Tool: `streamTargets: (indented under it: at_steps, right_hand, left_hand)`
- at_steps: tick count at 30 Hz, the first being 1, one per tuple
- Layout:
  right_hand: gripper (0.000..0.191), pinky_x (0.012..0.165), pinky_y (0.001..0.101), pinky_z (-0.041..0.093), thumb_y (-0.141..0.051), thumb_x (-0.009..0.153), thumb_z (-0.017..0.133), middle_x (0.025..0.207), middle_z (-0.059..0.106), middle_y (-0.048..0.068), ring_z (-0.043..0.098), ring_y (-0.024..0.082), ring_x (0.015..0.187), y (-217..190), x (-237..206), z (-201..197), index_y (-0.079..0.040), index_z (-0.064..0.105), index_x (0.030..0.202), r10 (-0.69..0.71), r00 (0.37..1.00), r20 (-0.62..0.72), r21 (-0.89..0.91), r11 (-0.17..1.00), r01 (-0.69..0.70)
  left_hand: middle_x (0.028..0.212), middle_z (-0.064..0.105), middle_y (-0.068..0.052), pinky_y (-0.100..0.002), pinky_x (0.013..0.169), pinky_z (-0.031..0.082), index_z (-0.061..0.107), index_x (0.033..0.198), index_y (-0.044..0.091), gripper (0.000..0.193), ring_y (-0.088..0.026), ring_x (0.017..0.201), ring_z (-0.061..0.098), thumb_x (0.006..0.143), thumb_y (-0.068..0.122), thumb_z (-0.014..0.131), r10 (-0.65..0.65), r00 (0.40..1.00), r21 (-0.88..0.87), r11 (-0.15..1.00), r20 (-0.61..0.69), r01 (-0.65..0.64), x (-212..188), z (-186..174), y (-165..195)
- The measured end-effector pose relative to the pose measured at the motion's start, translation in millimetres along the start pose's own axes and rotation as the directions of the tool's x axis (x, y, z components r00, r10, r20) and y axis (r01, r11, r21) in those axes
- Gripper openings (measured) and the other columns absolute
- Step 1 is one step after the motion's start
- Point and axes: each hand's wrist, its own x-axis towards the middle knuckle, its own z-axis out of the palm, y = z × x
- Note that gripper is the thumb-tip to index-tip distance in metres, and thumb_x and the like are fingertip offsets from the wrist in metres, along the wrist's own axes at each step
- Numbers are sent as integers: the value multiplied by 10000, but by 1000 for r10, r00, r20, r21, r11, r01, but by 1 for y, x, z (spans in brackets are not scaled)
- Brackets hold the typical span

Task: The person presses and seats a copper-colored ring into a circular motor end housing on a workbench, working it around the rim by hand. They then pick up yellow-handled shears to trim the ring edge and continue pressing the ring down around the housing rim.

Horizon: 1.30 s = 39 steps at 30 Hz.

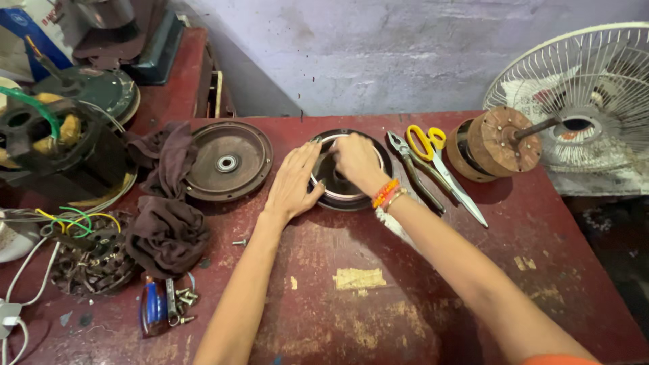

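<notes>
A round dark metal motor housing [338, 199] with a bright inner ring lies on the red workbench [378, 297]. My left hand [292, 184] rests flat on its left rim, fingers apart. My right hand [356, 161], with orange bangles at the wrist, reaches into the housing's centre with fingers curled down; what the fingertips grip is hidden. A second round cover plate [228, 161] with a centre bearing lies just left of my left hand.
Pliers [414, 170] and yellow-handled scissors [441, 162] lie right of the housing. A wooden spool on a shaft [497, 142] and a white fan guard [587, 88] stand at the right. Dark rags [165, 233], a wound stator [88, 260], screws [184, 297] and another motor [54, 145] crowd the left.
</notes>
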Motion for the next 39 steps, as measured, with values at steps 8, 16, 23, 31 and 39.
streamTargets:
  at_steps: [8,16,23,31,39]
  right_hand:
    - [184,682,481,559,-89,728,706,749,699,210,695,393,717,-2,-6,-7,-85,803,885,-2,998,61,72,997,-2]
    - [139,702,490,558,-75,686,719,796,712,205,697,397,761,-6,-3,-6,-98,804,794,-57,998,35,-143,988,62]
    - [186,710,494,557,-53,727,708,784,724,188,707,373,776,-8,-1,-6,-117,815,865,-61,997,49,-83,994,65]
    - [221,706,485,559,-88,735,701,774,711,201,695,390,735,-7,-4,-9,-126,823,914,-12,992,124,24,1000,9]
    - [259,707,493,550,-60,675,706,771,712,194,698,381,764,-5,-3,-4,-119,821,899,-55,992,110,-93,993,66]
  left_hand:
    - [1535,472,-266,-477,1230,297,390,1535,-34,825,-411,1445,424,820,265,673,-9,1000,-14,1000,-3,9,-1,0,0]
    - [1529,473,-267,-482,1225,301,386,1538,-35,841,-417,1438,422,811,268,681,-5,1000,-13,1000,-7,5,-1,1,-1]
    - [1534,477,-259,-470,1219,315,404,1529,-19,821,-416,1434,434,809,263,680,-25,1000,-24,999,-11,25,-1,0,0]
    - [1518,495,-249,-468,1212,319,406,1536,-7,815,-407,1428,441,810,247,675,-43,999,-32,999,2,43,0,-4,5]
    - [1534,473,-262,-469,1217,310,392,1538,-18,823,-411,1434,429,815,252,679,-25,1000,-23,999,-5,25,1,-2,3]
